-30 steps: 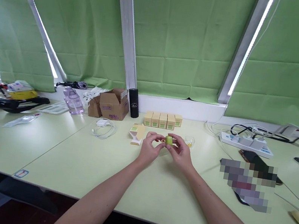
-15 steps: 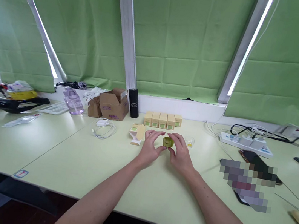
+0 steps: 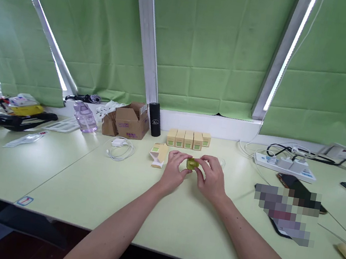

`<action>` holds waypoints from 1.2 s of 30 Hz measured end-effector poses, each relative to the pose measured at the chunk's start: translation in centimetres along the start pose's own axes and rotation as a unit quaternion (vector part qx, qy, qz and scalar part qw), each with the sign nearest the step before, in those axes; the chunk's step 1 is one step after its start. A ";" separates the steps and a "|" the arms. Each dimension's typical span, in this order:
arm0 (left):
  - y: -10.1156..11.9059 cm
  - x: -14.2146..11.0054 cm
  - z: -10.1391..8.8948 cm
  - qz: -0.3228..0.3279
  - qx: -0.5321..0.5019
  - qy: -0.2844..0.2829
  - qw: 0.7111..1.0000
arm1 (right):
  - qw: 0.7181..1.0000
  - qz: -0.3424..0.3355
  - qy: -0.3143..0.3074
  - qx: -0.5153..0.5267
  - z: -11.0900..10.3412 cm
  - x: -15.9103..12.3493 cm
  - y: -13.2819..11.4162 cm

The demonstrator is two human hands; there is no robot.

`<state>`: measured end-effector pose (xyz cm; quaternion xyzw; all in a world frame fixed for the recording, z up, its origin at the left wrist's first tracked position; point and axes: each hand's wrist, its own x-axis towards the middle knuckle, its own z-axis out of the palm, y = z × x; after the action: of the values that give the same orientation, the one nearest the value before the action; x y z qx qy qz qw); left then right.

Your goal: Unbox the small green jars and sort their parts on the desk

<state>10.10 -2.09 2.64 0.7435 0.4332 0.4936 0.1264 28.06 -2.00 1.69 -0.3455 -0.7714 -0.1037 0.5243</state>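
Left hand [image 3: 174,171] and right hand [image 3: 213,178], half curled, pinch the small green object [image 3: 192,164] from both sides, seemingly steadying it above the table [image 3: 109,194].

Legible text: we can read none | 11 o'clock: purple print on carton [image 3: 131,125], blurred | between 11 and 12: white print on black cylinder [image 3: 154,120], too small | 12: green-marked labels on small boxes [image 3: 188,140], unreadable | 10: blue-edged sticker [image 3: 25,200], red mark, on worktop [image 3: 82,194]
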 end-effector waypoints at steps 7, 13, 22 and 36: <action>0.3 -0.4 0.2 0.059 0.019 -0.011 0.998 | 0.996 -0.030 0.005 -0.085 -0.1 0.1 -0.1; 0.4 -0.5 0.3 0.083 0.035 -0.008 0.996 | 0.992 -0.042 -0.008 -0.121 0.1 -0.1 0.1; 0.3 -0.6 0.4 0.107 0.049 -0.010 0.993 | 0.993 -0.027 0.005 -0.115 0.1 0.0 -0.1; 0.3 -0.6 0.5 0.120 0.098 0.000 0.988 | 0.993 -0.016 -0.012 -0.115 0.2 0.1 0.0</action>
<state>10.59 -2.65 2.23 0.7989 0.3869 0.4604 -0.0071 27.86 -1.85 1.73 -0.3925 -0.7661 -0.1958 0.4698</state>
